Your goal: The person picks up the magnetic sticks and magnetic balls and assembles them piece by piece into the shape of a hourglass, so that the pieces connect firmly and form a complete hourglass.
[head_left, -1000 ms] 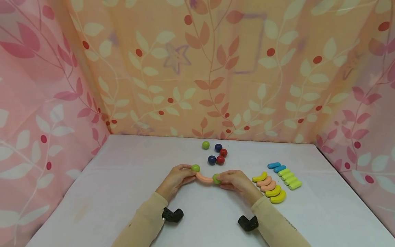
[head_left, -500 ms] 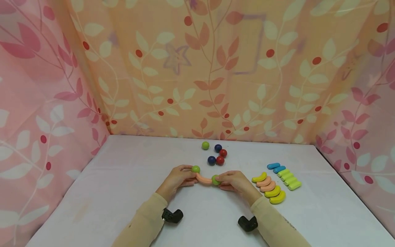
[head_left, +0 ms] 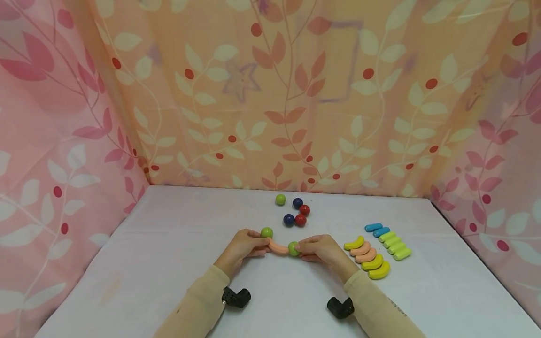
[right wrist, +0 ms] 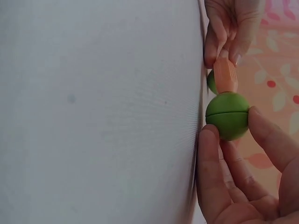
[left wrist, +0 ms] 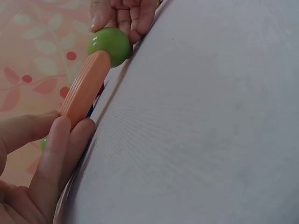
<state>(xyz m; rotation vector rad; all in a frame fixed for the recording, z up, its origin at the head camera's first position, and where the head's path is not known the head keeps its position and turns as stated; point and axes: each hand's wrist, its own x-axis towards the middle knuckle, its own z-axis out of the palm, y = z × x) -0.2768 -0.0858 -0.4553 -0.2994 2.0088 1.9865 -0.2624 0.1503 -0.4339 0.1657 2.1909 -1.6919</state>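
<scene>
- Behind the pale-covered table (head_left: 177, 220) hangs a floral cloth (head_left: 203, 117), with pinker cloth at both sides.
- Your left hand (head_left: 243, 249) pinches one end of the curved peach piece (head_left: 279, 247) between thumb and fingers; a green ball (head_left: 266, 232) sits right at that end, partly hidden by your fingers in both wrist views.
- Your right hand (head_left: 324, 252) pinches the second green ball (right wrist: 227, 123) between thumb and fingertips, with the ball touching the other end of the piece.
- So the peach piece is between your hands, in front of the loose balls; you can't tell from these views whether it clears the table.
- The step in hand looks like seating that second ball on the peach end; whether it is fully joined can't be told.
- The next move seems to call for steady pressure along the piece, the left grip firm so the first ball doesn't twist.
- Spare yellow pieces (head_left: 379, 271) lie near your right forearm.
</scene>
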